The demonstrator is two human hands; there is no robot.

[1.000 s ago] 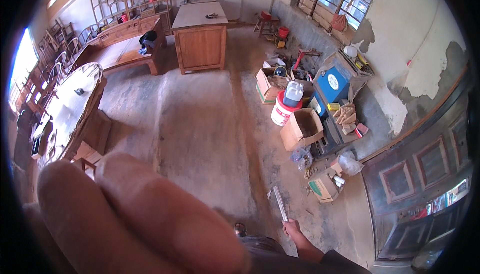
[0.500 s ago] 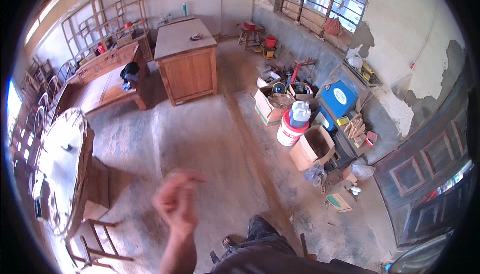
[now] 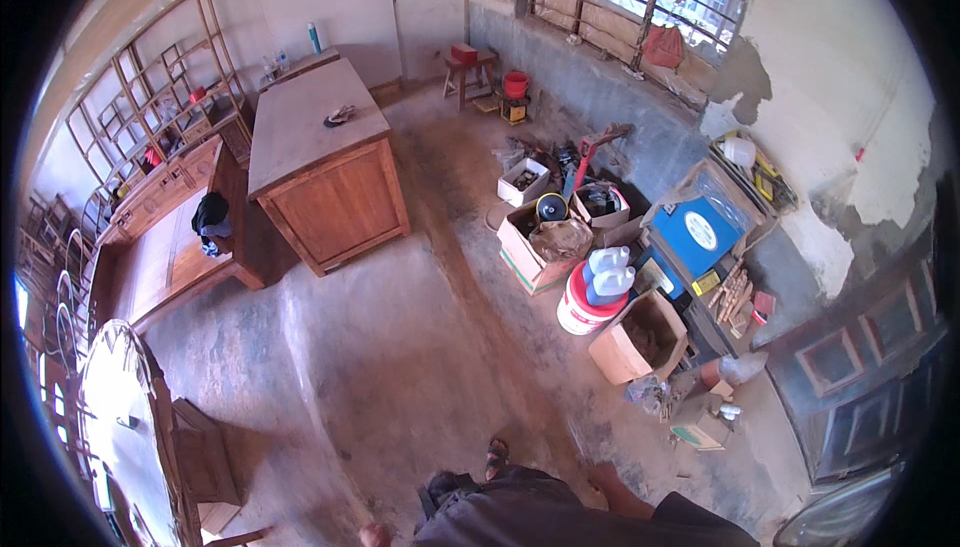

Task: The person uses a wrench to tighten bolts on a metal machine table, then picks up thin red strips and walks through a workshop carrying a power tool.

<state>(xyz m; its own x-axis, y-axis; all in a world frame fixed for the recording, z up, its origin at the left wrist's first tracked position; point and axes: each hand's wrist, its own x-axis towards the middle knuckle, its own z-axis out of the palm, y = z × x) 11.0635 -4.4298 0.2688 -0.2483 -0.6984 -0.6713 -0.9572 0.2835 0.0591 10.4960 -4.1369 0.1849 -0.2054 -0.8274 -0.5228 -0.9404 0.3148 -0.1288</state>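
Note:
Only a small part of my left hand (image 3: pixel 375 535) shows at the lower edge, left of my dark clothing. Its fingers are too cut off to read, and I see nothing held in it. On the other side of my body, my bare right forearm reaches out from a dark sleeve. My right hand (image 3: pixel 606 477) is low over the floor, blurred, and its fingers cannot be made out. A sandalled foot (image 3: pixel 497 455) is on the concrete floor (image 3: pixel 370 367) between the two hands.
A wooden cabinet (image 3: pixel 335 207) stands ahead, a carved wooden bench (image 3: pixel 170 257) left of it. A slab-topped table (image 3: pixel 125 417) is at near left. Along the right wall are cardboard boxes (image 3: pixel 625 357), a red-lidded white bucket (image 3: pixel 582 307), blue jugs (image 3: pixel 608 282) and a dark panelled door (image 3: pixel 850 357).
My left hand has dropped from in front of me to the lower edge. More of my right forearm shows. The view has shifted; the cabinet and bench now appear further left and larger.

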